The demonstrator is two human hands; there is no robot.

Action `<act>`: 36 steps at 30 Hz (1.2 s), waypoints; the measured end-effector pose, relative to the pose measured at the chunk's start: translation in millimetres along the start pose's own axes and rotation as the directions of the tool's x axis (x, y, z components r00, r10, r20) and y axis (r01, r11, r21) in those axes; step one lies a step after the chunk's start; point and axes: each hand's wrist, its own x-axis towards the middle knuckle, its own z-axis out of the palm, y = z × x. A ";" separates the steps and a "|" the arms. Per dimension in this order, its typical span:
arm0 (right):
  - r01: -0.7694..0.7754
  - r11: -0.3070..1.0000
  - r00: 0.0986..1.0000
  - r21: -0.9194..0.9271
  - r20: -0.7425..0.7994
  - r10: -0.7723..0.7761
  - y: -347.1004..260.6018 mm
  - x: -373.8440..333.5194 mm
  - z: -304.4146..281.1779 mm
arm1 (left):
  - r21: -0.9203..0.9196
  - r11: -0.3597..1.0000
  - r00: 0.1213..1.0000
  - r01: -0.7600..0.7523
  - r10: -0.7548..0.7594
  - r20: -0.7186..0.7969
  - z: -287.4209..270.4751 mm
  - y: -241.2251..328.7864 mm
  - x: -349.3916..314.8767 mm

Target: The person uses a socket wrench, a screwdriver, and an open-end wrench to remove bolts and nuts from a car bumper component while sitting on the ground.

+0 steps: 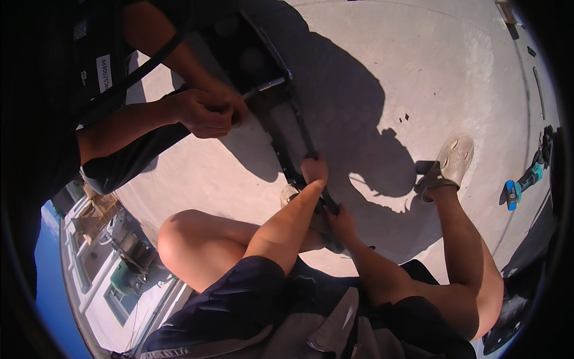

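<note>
A long black bar point(304, 128) runs from a dark box-shaped frame point(274, 82) down toward my lap. My left hand point(315, 170) is closed around the bar. Nearer to me, my right hand point(342, 223) grips the same bar close to its end. Alongside lies a second dark strip point(281, 152), and deep shade hides how the two join. At the upper left a co-worker's two hands point(206, 113) are close together beside the frame; what their fingers hold, if anything, cannot be made out.
On the concrete point(359, 36) at the right lies a teal-and-black cordless power tool point(526, 179) with a blue battery. A long slim metal tool point(539, 93) is farther off. Small dark scraps point(404, 118) lie beyond my clog point(455, 158). Green machinery point(127, 278) stands by a white building.
</note>
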 end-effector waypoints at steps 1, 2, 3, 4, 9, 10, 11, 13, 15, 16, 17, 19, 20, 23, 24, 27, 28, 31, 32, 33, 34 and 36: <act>0.008 1.000 1.000 -0.029 -0.010 -0.008 8.7 2.5 1.6 | -0.024 1.000 1.000 -0.015 0.015 0.007 1.9 0.9 -2.8; 0.015 0.998 1.000 -0.060 -0.019 -0.016 15.8 3.6 4.2 | -0.050 0.998 0.999 -0.028 0.028 0.014 2.8 1.1 -4.9; 0.011 0.997 1.000 -0.082 0.002 -0.011 14.1 3.0 5.0 | -0.018 1.000 0.998 -0.007 0.008 0.056 0.9 -2.4 -2.0; 0.008 0.994 1.000 -0.106 0.023 -0.006 11.8 4.0 5.2 | 0.000 1.000 0.998 -0.002 0.002 0.064 0.2 -4.6 2.3; -0.006 0.992 0.999 -0.124 0.040 0.011 15.3 9.3 8.1 | -0.062 0.997 0.994 0.046 -0.039 0.101 -8.0 9.4 -4.3; -0.010 0.993 0.999 -0.117 0.032 0.014 12.9 8.7 8.4 | -0.057 0.997 0.993 0.056 -0.050 0.108 -9.2 8.8 -3.0; -0.014 0.994 1.000 -0.109 0.025 0.017 11.4 8.5 9.6 | -0.051 0.997 0.992 0.066 -0.060 0.115 -11.2 8.1 -1.7; -0.010 0.990 1.000 -0.142 0.025 0.013 17.6 12.8 11.3 | -0.073 0.994 0.989 0.081 -0.071 0.129 -12.4 10.6 -2.4; 0.010 0.986 1.000 -0.164 0.020 -0.007 21.9 15.2 13.1 | -0.074 0.993 0.989 0.094 -0.084 0.126 -11.5 9.8 -2.2; 0.028 0.985 1.000 -0.171 0.016 -0.026 23.2 15.3 14.1 | -0.064 0.993 0.989 0.100 -0.092 0.115 -10.3 8.4 -2.0; 0.046 0.983 0.999 -0.178 0.012 -0.045 24.4 15.7 15.1 | -0.054 0.993 0.989 0.106 -0.100 0.104 -9.8 7.4 -1.2; 0.060 0.986 0.998 -0.157 0.016 -0.059 28.3 16.0 15.4 | -0.038 0.991 0.983 0.131 -0.124 0.133 -10.7 9.9 -2.4; 0.067 0.987 0.998 -0.146 0.018 -0.065 29.8 16.6 15.5 | -0.029 0.989 0.980 0.142 -0.137 0.147 -11.6 11.3 -3.0; 0.041 0.987 0.999 -0.158 0.022 -0.038 29.2 19.8 10.5 | -0.015 0.995 0.985 0.100 -0.097 0.143 -7.1 16.9 -5.2; 0.034 0.986 0.999 -0.160 0.035 -0.029 26.0 17.5 9.6 | -0.010 0.994 0.984 0.110 -0.107 0.140 -8.1 13.3 -4.7; 0.020 0.985 0.998 -0.169 0.060 -0.010 21.0 14.3 7.1 | -0.013 0.991 0.981 0.134 -0.131 0.144 -5.6 4.2 -2.1; 0.022 0.985 0.998 -0.173 0.062 -0.012 23.6 15.1 6.4 | -0.028 0.990 0.979 0.141 -0.135 0.153 -3.4 3.1 -1.1; 0.015 0.985 0.999 -0.171 0.042 -0.008 24.2 15.9 6.5 | -0.063 0.989 0.982 0.130 -0.120 0.146 -0.5 5.5 -2.1; 0.011 0.986 1.000 -0.168 0.031 -0.006 23.8 16.2 7.0 | -0.073 0.990 0.984 0.121 -0.110 0.137 -0.3 7.1 -2.7; 0.024 0.984 1.000 -0.179 0.025 -0.020 24.2 15.8 8.3 | -0.087 0.990 0.987 0.113 -0.102 0.126 -0.1 5.4 -2.4; 0.037 0.981 0.999 -0.190 0.018 -0.034 25.8 15.7 9.4 | -0.102 0.989 0.989 0.105 -0.093 0.113 0.4 3.6 -2.1; 0.070 0.976 0.998 -0.205 0.006 -0.070 31.5 16.2 11.9 | -0.114 0.990 0.994 0.077 -0.067 0.087 1.8 0.9 -2.4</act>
